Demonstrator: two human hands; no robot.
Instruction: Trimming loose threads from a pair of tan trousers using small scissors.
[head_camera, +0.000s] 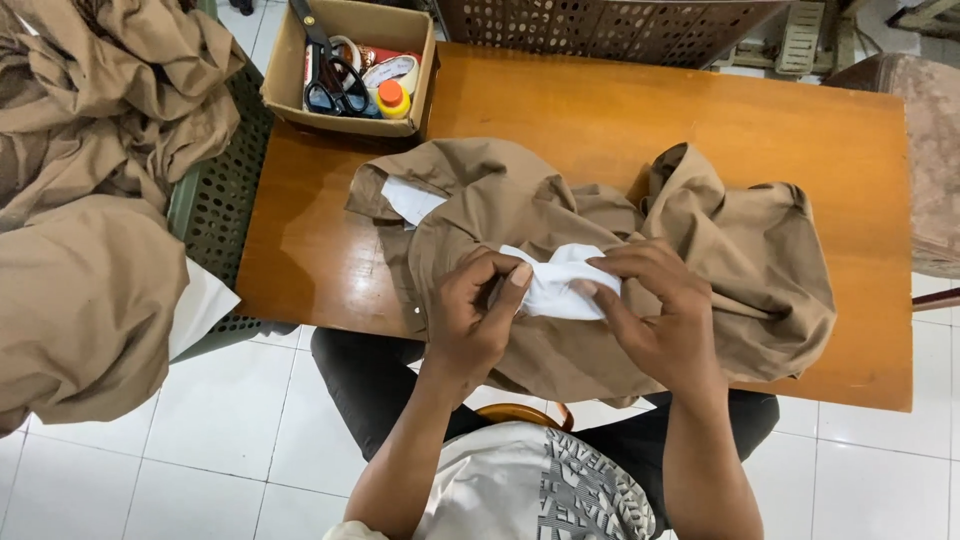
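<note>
- Two hands work on a brown garment (700, 260) that lies crumpled on the orange wooden table (620, 110), with its lower edge hanging over the near side
- The left hand (475, 315) pinches a white piece of cloth (555, 280) between thumb and fingers, closed on its left end
- The right hand (655, 315) grips the right end of the same white piece, fingers closed on it
- The white piece sits on top of the garment, between both hands
- A cardboard box (285, 75) stands at the far left corner of the table, with black scissors (325, 70) and a small yellow bottle (393, 99) inside
- More brown fabric (90, 200) is piled on a green perforated crate (225, 190) beside the table
</note>
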